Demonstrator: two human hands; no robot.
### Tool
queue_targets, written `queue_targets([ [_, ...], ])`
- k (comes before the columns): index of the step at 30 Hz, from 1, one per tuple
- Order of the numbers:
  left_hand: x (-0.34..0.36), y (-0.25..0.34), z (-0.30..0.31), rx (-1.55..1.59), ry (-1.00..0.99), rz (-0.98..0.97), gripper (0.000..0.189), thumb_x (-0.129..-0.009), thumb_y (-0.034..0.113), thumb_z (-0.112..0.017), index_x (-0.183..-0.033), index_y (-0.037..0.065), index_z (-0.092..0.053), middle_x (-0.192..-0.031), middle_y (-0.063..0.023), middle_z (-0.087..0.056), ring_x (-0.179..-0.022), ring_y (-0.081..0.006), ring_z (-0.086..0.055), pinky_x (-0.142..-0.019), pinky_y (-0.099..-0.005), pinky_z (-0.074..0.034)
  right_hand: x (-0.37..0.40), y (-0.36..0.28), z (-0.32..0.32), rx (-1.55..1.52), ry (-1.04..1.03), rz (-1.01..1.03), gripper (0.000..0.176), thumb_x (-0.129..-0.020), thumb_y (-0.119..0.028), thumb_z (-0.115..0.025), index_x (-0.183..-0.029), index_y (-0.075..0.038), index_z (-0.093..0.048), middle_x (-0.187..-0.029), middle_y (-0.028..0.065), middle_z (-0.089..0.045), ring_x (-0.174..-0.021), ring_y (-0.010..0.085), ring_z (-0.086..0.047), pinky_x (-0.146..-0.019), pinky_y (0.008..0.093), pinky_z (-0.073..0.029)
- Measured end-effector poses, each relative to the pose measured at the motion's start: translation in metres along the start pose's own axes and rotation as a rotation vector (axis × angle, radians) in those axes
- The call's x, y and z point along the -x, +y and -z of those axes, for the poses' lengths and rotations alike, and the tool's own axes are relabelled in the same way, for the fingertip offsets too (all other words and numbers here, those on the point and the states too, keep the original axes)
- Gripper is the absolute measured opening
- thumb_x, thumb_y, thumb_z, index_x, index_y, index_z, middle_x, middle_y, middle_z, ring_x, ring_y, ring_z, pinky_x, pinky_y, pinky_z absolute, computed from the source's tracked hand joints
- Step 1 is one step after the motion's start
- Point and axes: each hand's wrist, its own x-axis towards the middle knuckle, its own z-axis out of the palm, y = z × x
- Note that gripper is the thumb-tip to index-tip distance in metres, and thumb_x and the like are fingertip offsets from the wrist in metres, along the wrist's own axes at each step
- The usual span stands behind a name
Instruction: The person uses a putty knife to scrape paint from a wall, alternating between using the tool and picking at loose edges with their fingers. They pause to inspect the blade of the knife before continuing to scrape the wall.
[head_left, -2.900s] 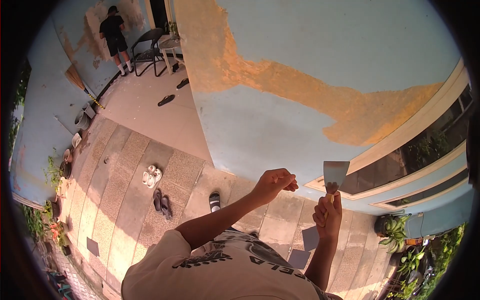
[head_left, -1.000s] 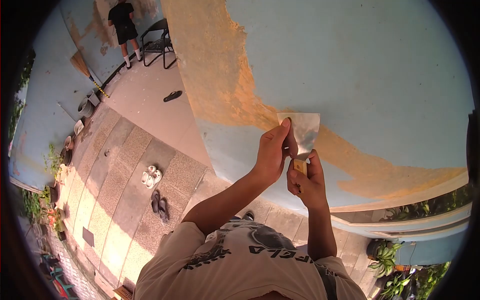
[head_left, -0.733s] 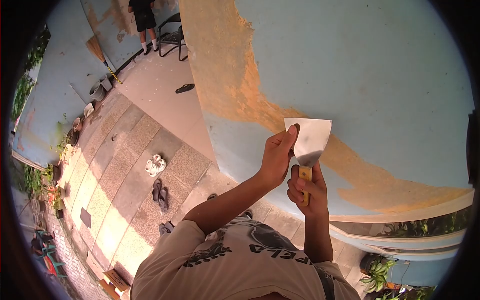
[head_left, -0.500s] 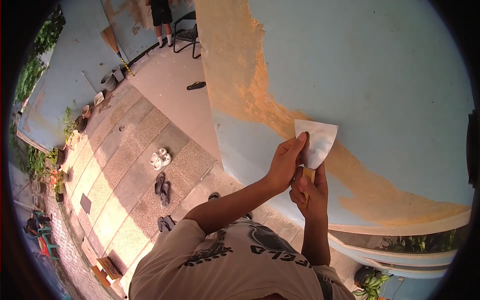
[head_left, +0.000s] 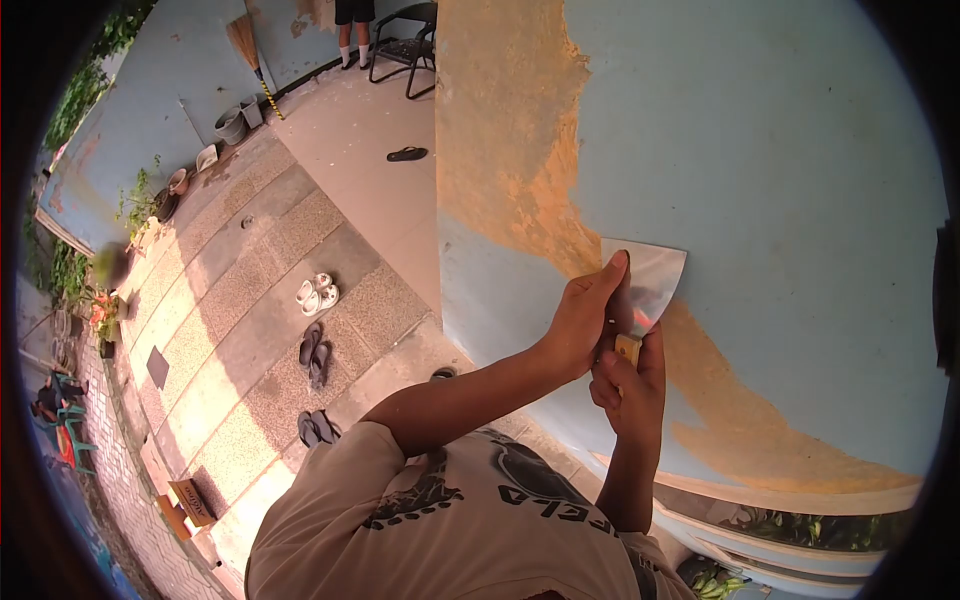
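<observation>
Steel scraper on blue wall; we note right hand clenching its handle, left hand flat against blade.

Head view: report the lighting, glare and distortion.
Head view: strong fisheye, so the wall bulges and a black rim rings the frame; hard sun falls on the paving in a bright diagonal band beside shade; a pale sheen sits on the scraper blade; focus is fair throughout.
</observation>
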Motion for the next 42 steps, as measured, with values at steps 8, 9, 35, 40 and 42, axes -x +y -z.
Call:
queue_targets([
  [8,0.002,0.014,-0.023,0.1,0.143,-0.028,0.041,-0.103,0.046,-0.047,-0.085,0.009,-0.055,-0.077,0.0018,-0.054,-0.068,-0.006,-0.05,-0.062,-0.0252,-0.045,-0.005,-0.01,-0.005,0.041,-0.068,0.007,0.054,-0.087,0.005,-0.046,-0.137,-0.009,-0.031,-0.075,0.0042,-0.051,-0.041,0.0036,-0.035,-0.036,0.0191,-0.026],
  [9,0.001,0.017,-0.022,0.122,0.152,-0.06,0.041,-0.102,0.046,-0.047,-0.089,0.008,-0.056,-0.078,0.0012,-0.055,-0.069,-0.0066,-0.051,-0.064,-0.0254,-0.048,-0.008,-0.012,-0.007,0.011,-0.088,-0.014,0.048,-0.088,0.006,-0.047,-0.131,-0.008,-0.032,-0.072,0.003,-0.05,-0.041,0.0041,-0.035,-0.036,0.0199,-0.026],
  [35,0.001,0.003,-0.005,-0.038,0.169,-0.064,0.046,-0.103,0.047,-0.045,-0.085,0.005,-0.053,-0.064,0.0004,-0.047,-0.06,-0.0096,-0.047,-0.077,-0.0355,-0.053,0.004,0.0,-0.003,0.059,-0.062,0.018,0.032,-0.087,0.005,-0.047,-0.115,-0.007,-0.037,-0.064,-0.0002,-0.046,-0.04,0.002,-0.034,-0.036,0.0207,-0.024],
  [40,0.005,0.028,-0.031,0.023,0.301,-0.071,0.048,-0.103,0.047,-0.045,-0.083,0.005,-0.052,-0.064,-0.0001,-0.047,-0.06,-0.0099,-0.049,-0.08,-0.0367,-0.054,-0.018,-0.008,-0.01,0.083,-0.161,0.005,0.034,-0.087,0.006,-0.047,-0.117,-0.008,-0.037,-0.068,-0.0003,-0.047,-0.042,0.0026,-0.035,-0.036,0.021,-0.025],
  [42,0.002,0.026,-0.013,0.0,0.196,-0.113,0.049,-0.103,0.048,-0.044,-0.082,0.005,-0.052,-0.063,-0.0007,-0.046,-0.06,-0.0106,-0.049,-0.082,-0.0375,-0.054,-0.014,-0.004,-0.012,0.101,-0.135,0.025,0.034,-0.087,0.007,-0.047,-0.117,-0.008,-0.038,-0.068,-0.0003,-0.046,-0.042,0.0026,-0.034,-0.036,0.0213,-0.024],
])
